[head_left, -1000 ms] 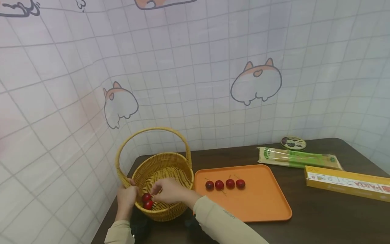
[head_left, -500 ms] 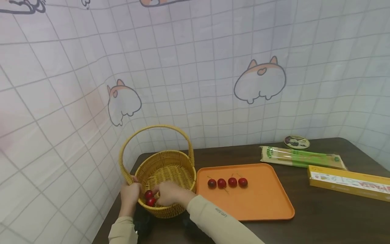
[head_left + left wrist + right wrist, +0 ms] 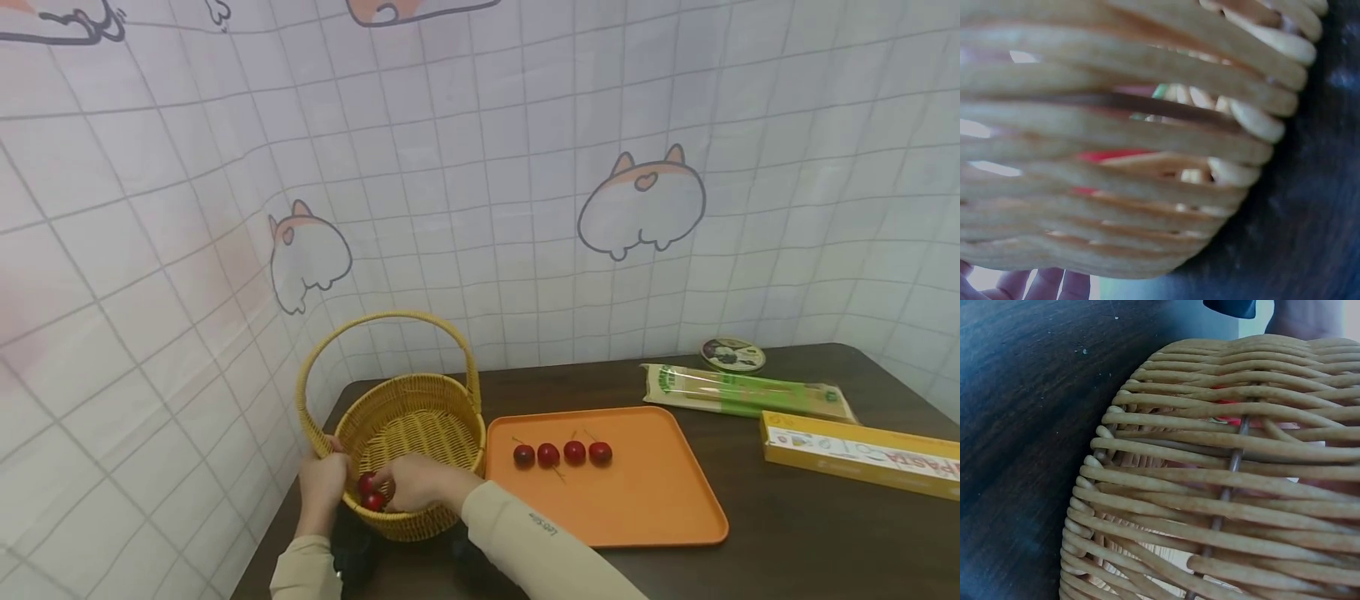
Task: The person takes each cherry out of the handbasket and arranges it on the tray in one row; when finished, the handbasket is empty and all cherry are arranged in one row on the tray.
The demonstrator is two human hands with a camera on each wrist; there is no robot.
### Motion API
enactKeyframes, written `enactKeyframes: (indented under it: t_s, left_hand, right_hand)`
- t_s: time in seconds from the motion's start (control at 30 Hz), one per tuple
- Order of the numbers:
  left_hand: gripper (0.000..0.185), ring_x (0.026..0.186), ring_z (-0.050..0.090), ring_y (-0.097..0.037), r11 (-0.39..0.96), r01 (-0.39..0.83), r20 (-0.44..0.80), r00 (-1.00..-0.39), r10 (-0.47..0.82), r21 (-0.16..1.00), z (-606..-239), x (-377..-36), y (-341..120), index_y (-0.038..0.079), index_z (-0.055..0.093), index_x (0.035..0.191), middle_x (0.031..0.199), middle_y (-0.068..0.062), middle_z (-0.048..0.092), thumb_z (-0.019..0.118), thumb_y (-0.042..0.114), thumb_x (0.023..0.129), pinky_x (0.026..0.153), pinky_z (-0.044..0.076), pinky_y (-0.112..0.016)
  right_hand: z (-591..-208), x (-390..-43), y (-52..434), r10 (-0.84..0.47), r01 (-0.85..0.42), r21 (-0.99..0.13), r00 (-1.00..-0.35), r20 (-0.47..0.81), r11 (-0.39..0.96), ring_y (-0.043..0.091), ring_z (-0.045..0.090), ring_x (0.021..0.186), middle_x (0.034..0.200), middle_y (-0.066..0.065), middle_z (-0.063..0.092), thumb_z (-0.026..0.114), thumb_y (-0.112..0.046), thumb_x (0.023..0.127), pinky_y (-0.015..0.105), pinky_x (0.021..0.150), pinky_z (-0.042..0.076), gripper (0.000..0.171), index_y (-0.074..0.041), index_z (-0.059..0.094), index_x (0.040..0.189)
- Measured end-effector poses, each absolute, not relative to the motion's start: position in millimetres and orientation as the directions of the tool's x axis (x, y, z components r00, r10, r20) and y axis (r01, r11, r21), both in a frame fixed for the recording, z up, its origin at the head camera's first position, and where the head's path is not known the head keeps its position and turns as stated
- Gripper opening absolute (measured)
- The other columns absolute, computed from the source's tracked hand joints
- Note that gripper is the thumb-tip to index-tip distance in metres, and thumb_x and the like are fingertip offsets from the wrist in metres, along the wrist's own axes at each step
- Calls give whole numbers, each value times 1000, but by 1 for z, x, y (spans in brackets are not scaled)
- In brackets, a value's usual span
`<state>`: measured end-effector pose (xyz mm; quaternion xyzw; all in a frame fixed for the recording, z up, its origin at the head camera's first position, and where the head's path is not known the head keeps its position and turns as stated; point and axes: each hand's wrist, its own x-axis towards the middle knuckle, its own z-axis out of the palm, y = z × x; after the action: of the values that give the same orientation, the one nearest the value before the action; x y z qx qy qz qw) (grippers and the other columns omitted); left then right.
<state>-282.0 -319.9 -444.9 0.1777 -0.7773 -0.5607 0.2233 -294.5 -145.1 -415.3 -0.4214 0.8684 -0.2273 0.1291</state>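
Observation:
A yellow wicker basket (image 3: 408,527) with a tall arched handle stands at the table's left. My left hand (image 3: 322,483) grips its left side at the foot of the handle. Inside, against the near left wall, lie two dark red cherries, an upper cherry (image 3: 366,483) and a lower cherry (image 3: 372,502). My right hand (image 3: 416,483) reaches over the near rim, bent fingertips against the upper cherry; whether they pinch it is hidden. Through the weave, red patches show in both wrist views. Several cherries (image 3: 548,455) with stems sit in a row on an orange tray (image 3: 622,508).
Right of the tray lie a green-and-clear packet (image 3: 750,393) of long thin sticks and a yellow pasta box (image 3: 862,454). Behind them is a round tin (image 3: 733,355). A white grid-patterned curtain (image 3: 525,208) hangs along the back and left of the dark table (image 3: 795,542).
My right fingertips have shifted slightly within the basket and now overlap the upper cherry. My left hand keeps its grip. The head view has shifted a little; the tray's cherries stay put.

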Motion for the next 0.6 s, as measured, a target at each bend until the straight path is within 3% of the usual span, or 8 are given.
enactKeyframes:
  t_s: [0.1,0.23,0.47,0.6]
  left_hand:
    - [23,63,45,-22,310,-35,142,-837,-529,950,-444,-281,-320,4,47,91,75,-7,45,51,-5,71,51,39,-33]
    - [23,66,45,-24,316,-47,137,-835,-533,948,-444,-281,-319,4,48,92,77,-8,45,51,-5,71,53,39,-35]
    - [21,64,43,-23,322,-29,157,-829,-537,946,-445,-282,-320,4,48,88,74,-6,44,51,-5,70,52,38,-33]
    - [21,64,43,-23,326,-41,149,-832,-535,944,-444,-282,-319,5,48,88,74,-5,44,52,-4,70,52,37,-33]
  right_hand:
    - [-416,-297,-146,-820,-705,-494,-572,-28,509,3,60,81,103,-3,69,70,-9,83,18,71,46,41,-15,67,123]
    - [-415,-297,-146,-823,-702,-508,-568,-24,500,4,60,84,101,-3,68,71,-9,82,19,74,47,40,-14,67,122]
    - [-412,-295,-143,-852,-703,-556,-524,-15,443,3,59,106,112,-4,69,69,-7,85,19,88,45,36,-11,67,120]
    - [-412,-296,-143,-874,-703,-585,-486,-21,405,1,62,94,102,-4,71,63,0,86,16,81,46,34,-9,68,118]
